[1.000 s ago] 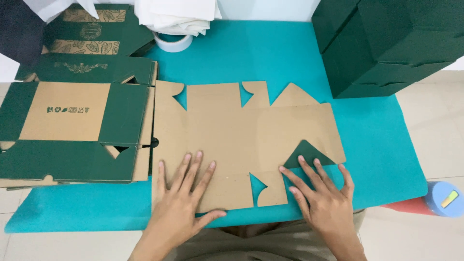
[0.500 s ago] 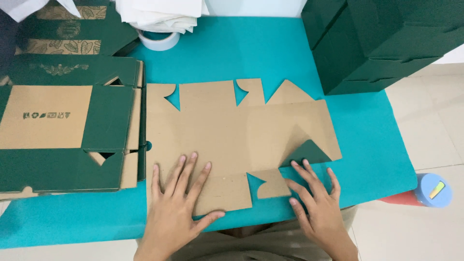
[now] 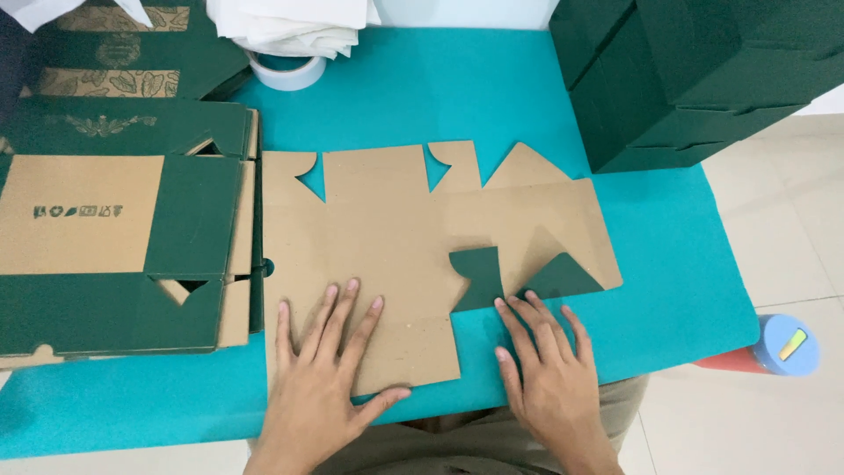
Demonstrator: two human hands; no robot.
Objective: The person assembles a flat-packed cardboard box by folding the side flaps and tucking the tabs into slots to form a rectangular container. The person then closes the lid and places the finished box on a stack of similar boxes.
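The flat cardboard box blank [image 3: 413, 237] lies brown side up near the surface's front edge; the left hand [image 3: 321, 374] presses it flat, fingers spread, gripping nothing; the right hand [image 3: 545, 369], also open, pins two folded-over green flaps [image 3: 479, 277]. If that pressure wanders off the crease, the flaps could fold crooked or spring back.

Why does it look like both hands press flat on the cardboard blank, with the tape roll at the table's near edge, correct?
Not quite. The head view shows the tape roll at the far edge, under the white stack. Left hand and right hand do press flat on the cardboard blank.
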